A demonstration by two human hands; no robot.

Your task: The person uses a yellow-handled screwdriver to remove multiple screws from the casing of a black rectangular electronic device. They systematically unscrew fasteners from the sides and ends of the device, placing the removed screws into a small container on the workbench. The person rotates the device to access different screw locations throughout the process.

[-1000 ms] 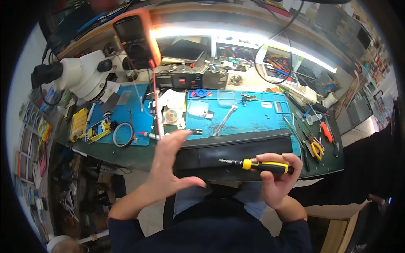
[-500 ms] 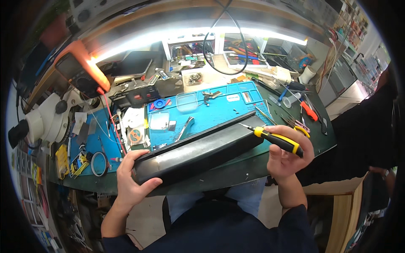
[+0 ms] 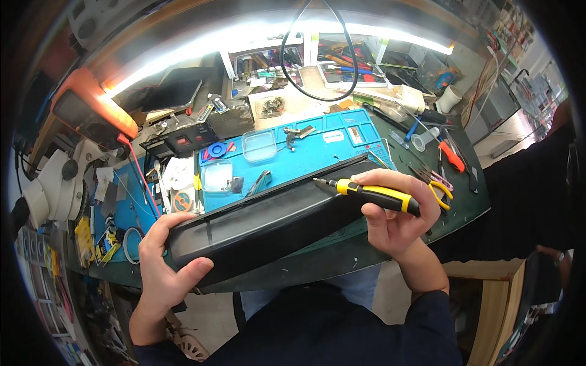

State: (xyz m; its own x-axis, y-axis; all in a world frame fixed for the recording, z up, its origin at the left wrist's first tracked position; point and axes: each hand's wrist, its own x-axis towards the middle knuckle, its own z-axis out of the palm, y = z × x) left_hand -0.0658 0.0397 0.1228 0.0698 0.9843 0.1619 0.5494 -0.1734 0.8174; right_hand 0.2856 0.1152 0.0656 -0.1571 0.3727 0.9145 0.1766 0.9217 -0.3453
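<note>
The screwdriver [image 3: 378,196] shifted left — hands [image 3: 400,226] [image 3: 165,268] pinching it, clasping a casing [image 3: 268,222] — before a box [image 3: 272,116] of parts [image 3: 271,106].

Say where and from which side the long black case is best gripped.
Likely its left end, from the left: the case slants that end closer in and is narrow enough for the left hand to span from near side to far edge; the screwdriver is over its right half.
</note>
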